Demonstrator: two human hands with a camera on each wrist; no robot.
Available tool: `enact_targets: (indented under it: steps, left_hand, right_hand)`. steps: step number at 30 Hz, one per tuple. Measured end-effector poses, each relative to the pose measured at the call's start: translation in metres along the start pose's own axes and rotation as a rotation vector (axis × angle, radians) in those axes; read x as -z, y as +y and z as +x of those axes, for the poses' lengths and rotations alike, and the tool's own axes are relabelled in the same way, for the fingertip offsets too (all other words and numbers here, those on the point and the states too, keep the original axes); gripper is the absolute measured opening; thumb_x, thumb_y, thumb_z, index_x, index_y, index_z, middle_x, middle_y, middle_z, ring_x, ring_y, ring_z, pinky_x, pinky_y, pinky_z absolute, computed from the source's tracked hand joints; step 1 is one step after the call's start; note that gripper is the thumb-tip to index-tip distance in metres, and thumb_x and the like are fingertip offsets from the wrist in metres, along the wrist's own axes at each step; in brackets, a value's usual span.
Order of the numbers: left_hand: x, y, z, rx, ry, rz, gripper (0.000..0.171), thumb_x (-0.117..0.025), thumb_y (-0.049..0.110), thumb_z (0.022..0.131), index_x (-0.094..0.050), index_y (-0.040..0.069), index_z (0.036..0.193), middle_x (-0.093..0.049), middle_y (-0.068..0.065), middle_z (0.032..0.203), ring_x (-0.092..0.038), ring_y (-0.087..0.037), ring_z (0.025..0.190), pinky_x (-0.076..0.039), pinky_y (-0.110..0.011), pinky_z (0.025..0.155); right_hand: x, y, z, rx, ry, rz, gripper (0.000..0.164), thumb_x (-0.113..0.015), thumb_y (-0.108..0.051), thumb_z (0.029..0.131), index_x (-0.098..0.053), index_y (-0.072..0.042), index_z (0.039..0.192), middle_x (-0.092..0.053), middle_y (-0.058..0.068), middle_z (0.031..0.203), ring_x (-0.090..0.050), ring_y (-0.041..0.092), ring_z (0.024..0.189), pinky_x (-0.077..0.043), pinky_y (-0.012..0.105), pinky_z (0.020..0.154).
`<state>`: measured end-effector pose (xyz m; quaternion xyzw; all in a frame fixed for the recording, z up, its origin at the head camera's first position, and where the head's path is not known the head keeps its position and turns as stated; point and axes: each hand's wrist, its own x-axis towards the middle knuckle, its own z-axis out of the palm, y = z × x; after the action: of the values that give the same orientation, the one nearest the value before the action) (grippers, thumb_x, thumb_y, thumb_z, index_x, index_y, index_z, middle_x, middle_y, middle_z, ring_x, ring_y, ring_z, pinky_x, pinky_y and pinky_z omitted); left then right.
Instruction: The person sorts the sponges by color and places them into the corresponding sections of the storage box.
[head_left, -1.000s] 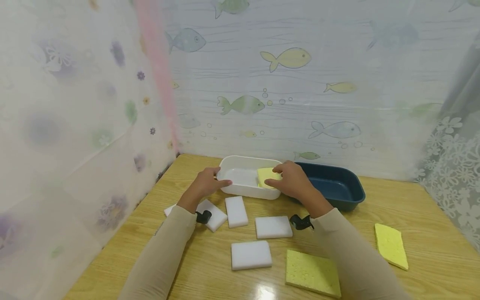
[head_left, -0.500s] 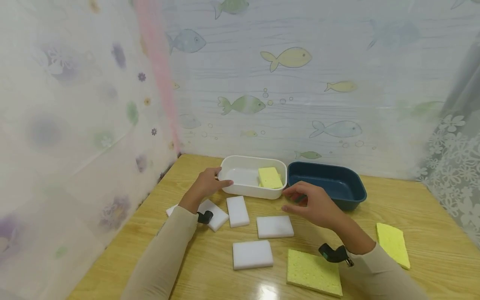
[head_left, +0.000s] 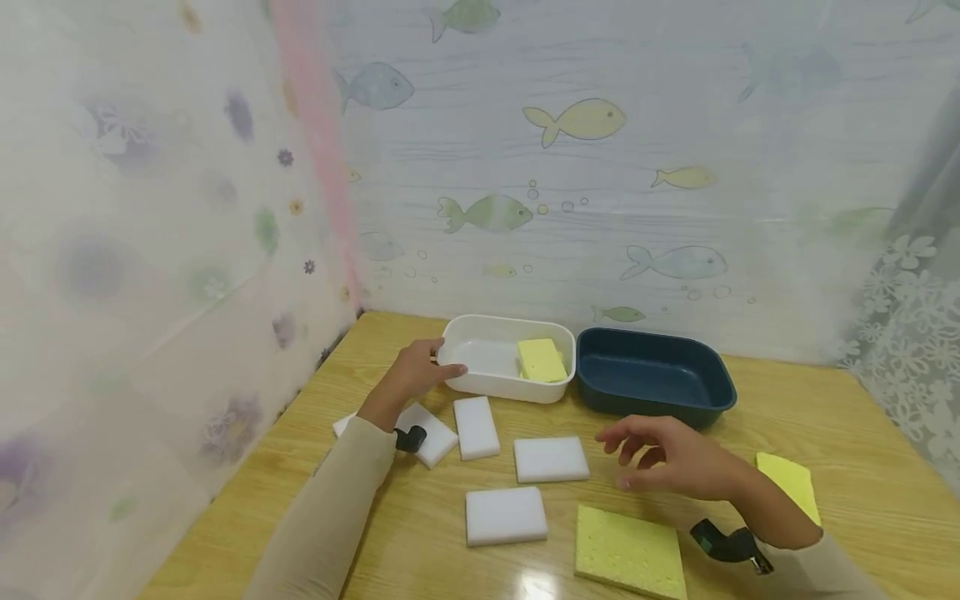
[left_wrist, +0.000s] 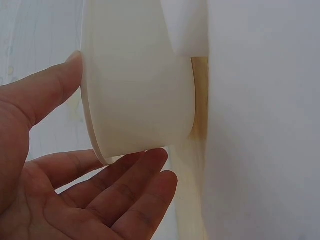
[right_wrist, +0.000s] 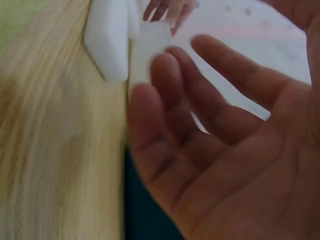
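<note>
The wooden surface takes most of the lower part of the head view; it has a light brown grain and a bright reflection at the bottom centre. On it, right of the centre of the frame, stands the dark blue tray, deep and with rounded corners. Just to its left is the white tray, of similar shape, apparently smooth plastic, its long axis going from left to right.

The right hand is below the dark blue tray in the frame, its fingers bent and spread, holding nothing. From it, the large yellow sponge lies toward the bottom of the frame, flat and full of small holes, its long axis almost left to right; the right hand is the nearer one. The left hand holds the left end of the white tray, with the thumb on the rim.

The nearest white block, matte and rectangular, lies just left of the right fingertips, also lengthwise across the frame. Inside the white tray, at its right end, a small yellow piece rests tilted.
</note>
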<state>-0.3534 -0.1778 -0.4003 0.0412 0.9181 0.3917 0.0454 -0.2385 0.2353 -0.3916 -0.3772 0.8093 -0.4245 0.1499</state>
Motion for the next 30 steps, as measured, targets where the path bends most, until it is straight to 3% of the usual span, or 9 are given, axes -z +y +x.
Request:
enact_targets:
  steps: [5, 11, 15, 21, 30]
  left_hand:
    - [0.001, -0.003, -0.002, 0.003, -0.008, -0.004, 0.092, -0.072, 0.054, 0.078, -0.033, 0.009, 0.149, -0.050, -0.011, 0.140, -0.052, -0.023, 0.123, -0.046, -0.042, 0.096]
    - [0.001, -0.003, -0.003, 0.017, -0.018, -0.007, 0.092, -0.071, 0.054, 0.079, -0.031, 0.010, 0.149, -0.047, -0.012, 0.142, -0.048, -0.025, 0.126, -0.044, -0.044, 0.098]
    - [-0.001, -0.004, -0.001, -0.024, -0.013, -0.002, 0.091, -0.071, 0.054, 0.079, -0.034, 0.009, 0.148, -0.051, -0.013, 0.138, -0.053, -0.024, 0.120, -0.047, -0.043, 0.094]
    - [-0.004, -0.004, 0.000, -0.002, -0.033, -0.016, 0.092, -0.073, 0.054, 0.077, -0.035, 0.008, 0.148, -0.050, -0.013, 0.139, -0.052, -0.025, 0.122, -0.046, -0.042, 0.096]
    - [0.000, 0.001, 0.000, -0.003, -0.005, 0.024, 0.093, -0.072, 0.055, 0.078, -0.034, 0.008, 0.148, -0.052, -0.012, 0.137, -0.054, -0.024, 0.118, -0.046, -0.042, 0.094]
  right_hand:
    - [-0.005, 0.004, -0.008, -0.020, -0.182, 0.050, 0.059, -0.073, -0.018, 0.085, -0.048, -0.012, 0.138, -0.059, 0.013, 0.113, -0.062, 0.025, 0.093, -0.054, 0.033, 0.077]
    - [-0.011, 0.007, -0.007, -0.017, -0.266, 0.104, 0.064, -0.077, -0.018, 0.080, -0.049, -0.011, 0.137, -0.059, 0.016, 0.109, -0.062, 0.029, 0.086, -0.055, 0.033, 0.073]
    - [-0.016, 0.011, -0.006, 0.019, -0.282, 0.096, 0.060, -0.077, -0.018, 0.080, -0.052, -0.010, 0.133, -0.060, 0.015, 0.100, -0.059, 0.022, 0.076, -0.053, 0.028, 0.067]
    - [-0.021, 0.015, -0.008, -0.014, -0.265, 0.056, 0.052, -0.076, -0.022, 0.082, -0.057, -0.015, 0.130, -0.062, 0.010, 0.094, -0.055, 0.007, 0.071, -0.052, 0.026, 0.063]
    - [-0.017, 0.022, -0.004, -0.040, -0.219, 0.023, 0.053, -0.068, -0.024, 0.089, -0.050, -0.014, 0.137, -0.058, 0.009, 0.088, -0.052, 0.004, 0.065, -0.051, 0.024, 0.061]
